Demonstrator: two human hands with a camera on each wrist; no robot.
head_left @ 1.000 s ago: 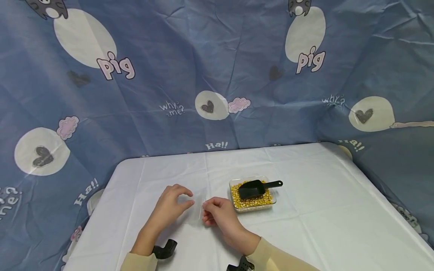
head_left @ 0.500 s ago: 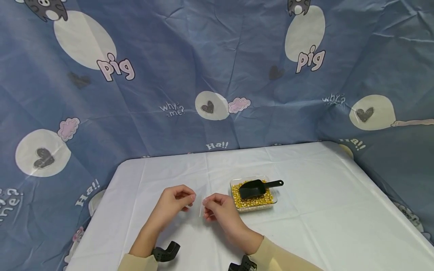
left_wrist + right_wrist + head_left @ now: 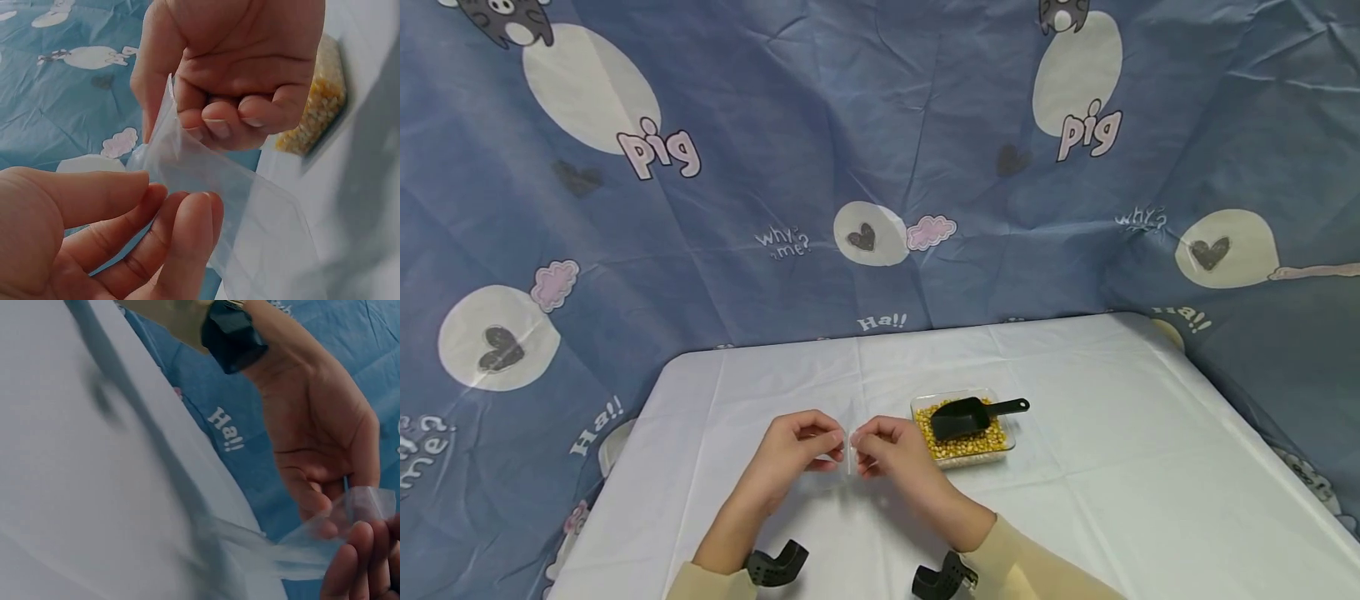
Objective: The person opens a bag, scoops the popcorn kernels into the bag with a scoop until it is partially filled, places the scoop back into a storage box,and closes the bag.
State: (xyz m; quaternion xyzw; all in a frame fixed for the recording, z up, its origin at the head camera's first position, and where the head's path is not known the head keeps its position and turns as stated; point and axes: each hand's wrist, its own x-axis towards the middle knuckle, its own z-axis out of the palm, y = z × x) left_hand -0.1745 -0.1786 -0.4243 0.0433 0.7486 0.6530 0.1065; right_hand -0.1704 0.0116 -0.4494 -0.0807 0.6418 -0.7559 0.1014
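A clear plastic bag point(image 3: 250, 203) hangs between both hands, seen nearly edge-on in the head view. My right hand point(image 3: 898, 457) pinches its upper edge between thumb and forefinger. Facing it, my left hand point(image 3: 793, 452) has thumb and forefinger together at the same edge and pinches the film. The remaining fingers of both hands are bent. In the right wrist view, the bag point(image 3: 306, 556) droops toward the table, its mouth looking closed or nearly so. Just right of my right hand stands a clear rectangular container point(image 3: 973, 460) of yellow corn kernels point(image 3: 952, 451), with a black scoop point(image 3: 962, 419) lying on top.
A white cloth point(image 3: 1112, 467) covers the table. Behind and beside it hangs a blue printed curtain point(image 3: 760, 292). Black wrist mounts point(image 3: 778, 564) sit below both hands, near the beige sleeves point(image 3: 1037, 567). The scoop's handle sticks out past the container's right rim.
My left hand has moved right and its parted thumb and fingers have come together at the bag's edge. My right hand has risen slightly, still holding the bag.
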